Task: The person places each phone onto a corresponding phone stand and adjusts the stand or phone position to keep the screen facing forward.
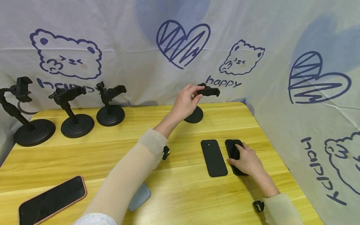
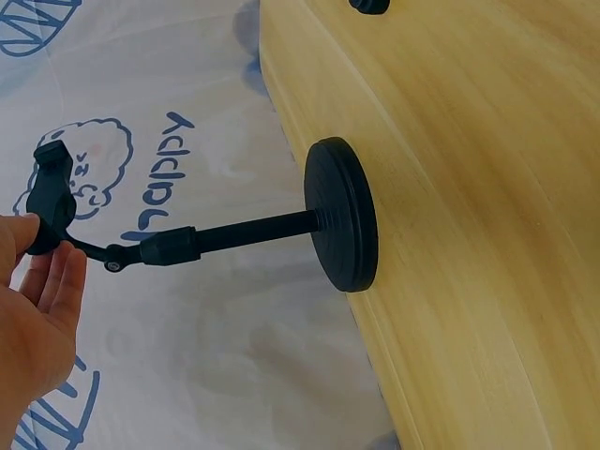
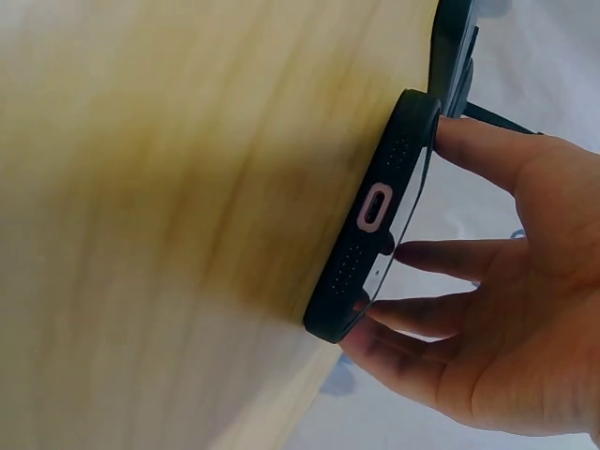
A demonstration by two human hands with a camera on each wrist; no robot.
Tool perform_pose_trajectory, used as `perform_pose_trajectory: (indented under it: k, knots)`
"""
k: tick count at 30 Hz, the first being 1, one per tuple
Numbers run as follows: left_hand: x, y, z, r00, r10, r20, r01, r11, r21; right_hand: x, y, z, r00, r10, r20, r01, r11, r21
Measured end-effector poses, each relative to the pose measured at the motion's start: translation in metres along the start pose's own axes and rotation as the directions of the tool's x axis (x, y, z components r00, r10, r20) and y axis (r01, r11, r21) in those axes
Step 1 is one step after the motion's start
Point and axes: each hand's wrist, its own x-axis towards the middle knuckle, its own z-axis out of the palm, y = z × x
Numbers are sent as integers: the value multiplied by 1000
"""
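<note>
Left sleeve [image 1: 126, 178] cuts across the foreground, partly covering a light-blue slab [image 1: 139, 197]; pink-edged phone [image 1: 53, 200] lies lower left on the table [image 1: 180, 200]; left hand [image 1: 185, 100] pinches the clamp [image 2: 52, 187] of a black phone stand [image 2: 258, 230] between thumb and fingers, its round base [image 2: 342, 216] near the table's far edge; right hand [image 1: 247, 161] grasps a screen-up phone [image 1: 232, 150] by its long sides, fingertips partly over the glass; that phone is at table right, just beside a camera-up phone [image 1: 214, 159]; risks as I judge them: a sideways pull on the clamp could tip the stand, since the grip is high above the base; backward push could walk the base off the edge; the neck joint could sag if loose; smooth glass could slip from a thin edge grip, or the phone could knock its neighbour if swung left.
</note>
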Motion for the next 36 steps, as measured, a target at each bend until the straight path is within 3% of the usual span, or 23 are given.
perform_pose_trajectory:
  k: [14, 20, 26, 32, 36]
  knots:
    - [-1, 1, 0, 1000, 4, -10, -4, 1000, 3, 6, 0, -1, 999, -35, -42, 36, 999, 39]
    - [0, 0, 0, 1000, 4, -8, -3, 1000, 10, 9, -7, -6, 991, -63, -120, 71, 996, 59]
    - [0, 1, 1, 1000, -4, -9, 4, 1000, 9, 9, -22, -15, 961, -118, -251, 142, 987, 77]
    - [1, 1, -1, 1000, -10, -11, 10, 1000, 20, 15, -44, -22, 927, -119, -354, 170, 979, 115]
    - [0, 1, 0, 1000, -14, -6, 14, 1000, 26, 21, -59, -25, 891, -122, -437, 201, 970, 139]
